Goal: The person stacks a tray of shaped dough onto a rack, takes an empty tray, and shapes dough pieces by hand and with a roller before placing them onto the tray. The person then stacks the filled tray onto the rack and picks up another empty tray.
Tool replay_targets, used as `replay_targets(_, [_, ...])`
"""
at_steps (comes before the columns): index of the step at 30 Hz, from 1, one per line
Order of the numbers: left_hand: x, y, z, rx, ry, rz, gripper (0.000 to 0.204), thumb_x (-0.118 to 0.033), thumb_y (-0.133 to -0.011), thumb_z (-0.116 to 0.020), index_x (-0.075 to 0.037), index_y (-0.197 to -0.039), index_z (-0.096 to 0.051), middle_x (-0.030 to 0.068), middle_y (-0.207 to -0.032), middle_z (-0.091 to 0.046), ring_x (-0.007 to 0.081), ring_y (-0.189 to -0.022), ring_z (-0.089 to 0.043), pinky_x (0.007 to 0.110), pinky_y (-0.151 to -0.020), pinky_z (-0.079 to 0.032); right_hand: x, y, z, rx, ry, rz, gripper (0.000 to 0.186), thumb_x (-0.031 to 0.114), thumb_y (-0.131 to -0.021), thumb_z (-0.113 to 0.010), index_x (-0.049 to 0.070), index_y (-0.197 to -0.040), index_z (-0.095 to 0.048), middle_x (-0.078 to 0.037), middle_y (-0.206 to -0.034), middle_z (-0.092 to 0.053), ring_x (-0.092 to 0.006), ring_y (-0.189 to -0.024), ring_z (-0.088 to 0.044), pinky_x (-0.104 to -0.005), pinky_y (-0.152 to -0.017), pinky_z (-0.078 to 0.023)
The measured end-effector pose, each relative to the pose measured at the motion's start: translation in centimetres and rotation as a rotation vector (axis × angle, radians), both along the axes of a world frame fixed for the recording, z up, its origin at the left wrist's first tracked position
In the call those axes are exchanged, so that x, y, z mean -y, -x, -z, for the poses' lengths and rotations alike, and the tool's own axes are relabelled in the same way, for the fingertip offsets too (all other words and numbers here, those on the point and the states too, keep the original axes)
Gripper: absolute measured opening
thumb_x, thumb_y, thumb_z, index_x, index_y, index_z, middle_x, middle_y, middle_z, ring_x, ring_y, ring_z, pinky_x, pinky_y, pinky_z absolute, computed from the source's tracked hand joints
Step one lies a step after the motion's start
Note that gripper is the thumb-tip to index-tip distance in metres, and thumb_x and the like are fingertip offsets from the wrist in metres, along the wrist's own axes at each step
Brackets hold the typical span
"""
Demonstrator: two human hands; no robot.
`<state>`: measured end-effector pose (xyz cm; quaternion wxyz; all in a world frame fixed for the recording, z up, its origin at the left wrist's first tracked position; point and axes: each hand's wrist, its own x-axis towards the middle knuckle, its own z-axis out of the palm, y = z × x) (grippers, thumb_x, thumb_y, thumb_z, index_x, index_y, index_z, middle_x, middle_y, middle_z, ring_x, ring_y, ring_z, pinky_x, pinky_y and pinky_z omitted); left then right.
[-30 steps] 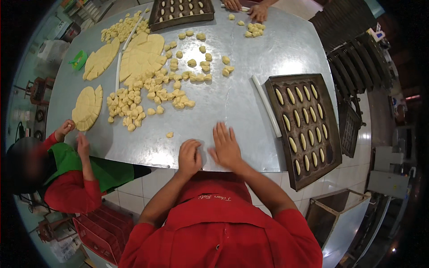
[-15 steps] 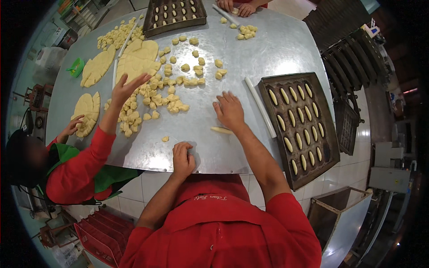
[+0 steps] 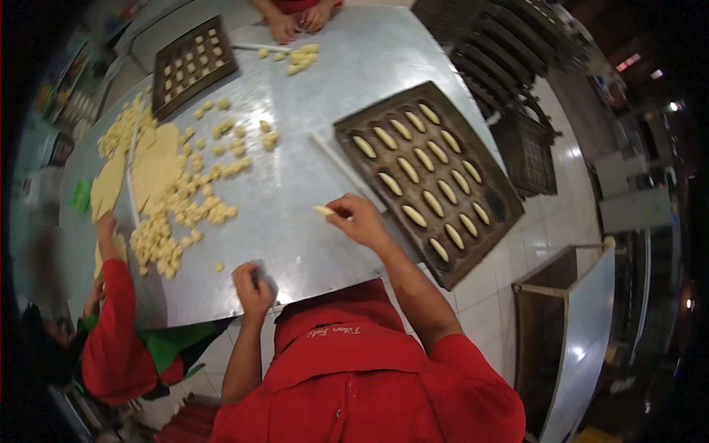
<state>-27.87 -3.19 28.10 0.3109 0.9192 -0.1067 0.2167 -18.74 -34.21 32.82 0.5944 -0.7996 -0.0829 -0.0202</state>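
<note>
My right hand [image 3: 360, 220] pinches a short rolled dough stick [image 3: 323, 210], lifted by one end over the steel table, left of the tray. At the table's near edge rests my left hand [image 3: 253, 288], its fingers curled in and nothing visible in them. To the right, a dark baking tray [image 3: 500, 238] bears several rows of pale dough sticks [image 3: 424, 159]. Between that tray and the open tabletop lies a white rolling pin [image 3: 346, 171]. One small dough lump [image 3: 219, 266] sits beyond my left hand.
Cut dough pieces [image 3: 185, 210] and flattened dough sheets [image 3: 156, 164] cover the table's left side. A co-worker in red [image 3: 111, 340] reaches in there; another person's hands [image 3: 299, 22] work at the far edge. A second tray [image 3: 193, 66] stands far left, a metal-sided bin [image 3: 569, 325] at right.
My right hand has picked up the dough stick from the table and turned toward the tray. The view has swung right. The co-worker's raised arm has come down to the dough.
</note>
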Motion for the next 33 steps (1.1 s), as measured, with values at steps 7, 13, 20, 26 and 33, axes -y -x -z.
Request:
replay_targets(7, [0.0,0.1,0.1,-0.02,-0.08,-0.029,0.029,0.002,-0.068,-0.049,0.002,-0.096,-0.055,0.0206,-0.101,-0.056,0.0383,-0.099,-0.05,0.046,-0.091,-0.04,23.2,4.6,1.4,0.062,0.486,0.679,0.018,0.01,-0.082,-0.071,0.001,-0.098,-0.071,-0.013,-0.085,-0.067,-0.0238,-0.078,-0.067,-0.0318,-0.071,-0.052])
replay_targets(13, [0.2,-0.2,0.3,-0.069,-0.163,-0.051,0.027,0.004,-0.069,-0.048,0.003,-0.095,-0.055,0.0207,-0.103,-0.054,0.0379,-0.103,-0.049,0.046,-0.095,-0.038,33.5,6.4,6.0,-0.12,0.834,0.771,0.022,0.019,-0.075,-0.074,0.008,-0.095,-0.074,-0.013,-0.087,-0.066,-0.0318,-0.083,-0.064,-0.0422,-0.075,-0.051])
replay_targets(20, [0.7,0.0,0.1,-0.06,-0.165,-0.099,0.025,0.006,-0.071,-0.047,0.003,-0.095,-0.055,0.02,-0.105,-0.053,0.0378,-0.104,-0.048,0.047,-0.096,-0.037,33.0,5.7,7.2,-0.103,0.874,0.743,0.022,0.019,-0.073,-0.075,0.007,-0.092,-0.073,-0.013,-0.087,-0.064,-0.0328,-0.085,-0.064,-0.0436,-0.077,-0.051])
replay_targets(26, [0.7,0.2,0.8,-0.052,-0.101,-0.117,0.025,0.005,-0.073,-0.049,0.003,-0.097,-0.055,0.0185,-0.106,-0.053,0.036,-0.105,-0.048,0.045,-0.096,-0.038,30.9,9.4,3.8,0.139,0.784,0.876,0.039,0.019,-0.076,-0.072,0.002,-0.111,-0.064,-0.015,-0.101,-0.063,-0.0349,-0.101,-0.057,-0.0429,-0.088,-0.047])
replay_targets(33, [5.5,0.1,0.5,-0.031,-0.053,-0.035,0.024,0.0,-0.075,-0.056,0.0,-0.099,-0.058,0.0154,-0.104,-0.056,0.033,-0.105,-0.048,0.043,-0.096,-0.036,22.2,16.4,9.8,-0.018,0.063,1.341,0.074,0.03,-0.082,-0.073,-0.005,-0.136,-0.037,-0.023,-0.133,-0.043,-0.0358,-0.122,-0.044,-0.0445,-0.102,-0.038])
